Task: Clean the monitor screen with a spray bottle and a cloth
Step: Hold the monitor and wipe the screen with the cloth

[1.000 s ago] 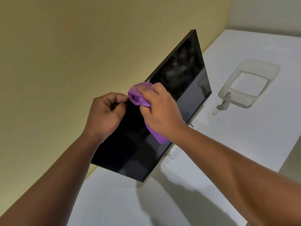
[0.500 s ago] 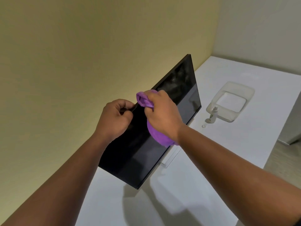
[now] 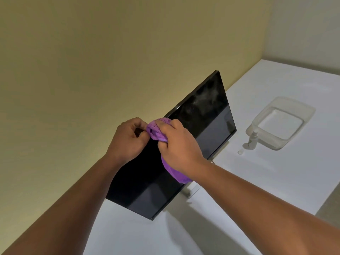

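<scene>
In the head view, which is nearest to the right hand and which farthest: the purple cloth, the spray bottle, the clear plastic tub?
1. Purple cloth: held in the right hand, on the screen.
2. Spray bottle: on the table, right of the monitor.
3. Clear plastic tub: just behind the bottle, farther right.

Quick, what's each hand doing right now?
Left hand: fingers curled, gripping the monitor's top edge.
Right hand: holding the purple cloth.
</scene>
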Demonstrator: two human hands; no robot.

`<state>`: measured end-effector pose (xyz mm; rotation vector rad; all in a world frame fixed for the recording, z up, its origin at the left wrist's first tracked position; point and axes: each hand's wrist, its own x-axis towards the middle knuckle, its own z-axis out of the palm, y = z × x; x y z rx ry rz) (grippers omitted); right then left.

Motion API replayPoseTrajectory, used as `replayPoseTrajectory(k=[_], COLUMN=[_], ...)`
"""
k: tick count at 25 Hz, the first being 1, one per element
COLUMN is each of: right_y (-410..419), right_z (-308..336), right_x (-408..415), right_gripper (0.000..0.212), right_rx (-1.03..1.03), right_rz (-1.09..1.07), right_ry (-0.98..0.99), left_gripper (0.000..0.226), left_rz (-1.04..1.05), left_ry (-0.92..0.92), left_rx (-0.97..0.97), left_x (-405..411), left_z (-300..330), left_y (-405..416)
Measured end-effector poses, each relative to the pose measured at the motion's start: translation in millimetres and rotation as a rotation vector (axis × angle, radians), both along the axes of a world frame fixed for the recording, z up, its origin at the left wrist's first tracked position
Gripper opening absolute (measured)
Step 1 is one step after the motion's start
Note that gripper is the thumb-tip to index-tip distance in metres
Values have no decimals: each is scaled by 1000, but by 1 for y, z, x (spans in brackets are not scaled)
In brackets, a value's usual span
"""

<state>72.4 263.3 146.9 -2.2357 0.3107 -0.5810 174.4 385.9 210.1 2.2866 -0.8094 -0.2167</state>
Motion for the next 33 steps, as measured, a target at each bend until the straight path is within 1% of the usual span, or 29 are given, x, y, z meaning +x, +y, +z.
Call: replayPoseTrajectory(k=[3,6,9,11,13,16,19,22,24,26,28,29,31,32,33], right_y=[-1,6,11,18,22,21,8,-12,0,22,21,13,-3,-4,2], right_z=[-12,-23,-29,-33,-38,-45,-37,-33,-34,-39,-44,-43,-38,-38,-40], right_x=[3,0,-1,-3,-5,-4,5,12,7,-2,-3,0,7,9,10], right_gripper=[54,57,59,60,60,60,62,62,62,62,62,62,63,62,60], right_rx=[15,15,43,45,52,153,268,315,279,170,120,157,300,336,330], right_rz=[-18,-44,-74,-89,-104,-132,-204,-284,-240,-144,-127,-170,-293,-329,-326], right_ry=[-44,-64,-96,-126,-149,-188,-212,-197,-201,-201,-215,-224,-249,-274,-298], left_gripper=[10,18,16,23,30,37,42,44,45,44,40,37,37,39,39], left_rz=[-76,-154,-163,-165,-173,-168,-143,-119,-142,-175,-175,-162,-137,-142,-160], left_ry=[35,47,112,171,189,185,193,197,191,201,219,226,231,229,218], left_rx=[37,44,-57,-141,-178,-183,-188,-175,-179,-199,-202,-200,-181,-167,-156], left_x=[3,10,8,6,8,7,3,0,-1,0,2,2,1,1,1], left_z=[0,2,-2,-4,-8,-12,-12,-11,-9,-9,-10,-11,-12,-12,-12], left_y=[-17,-21,-20,-17,-14,-13,-14,-17,-15,-13,-12,-13,-15,-17,-17])
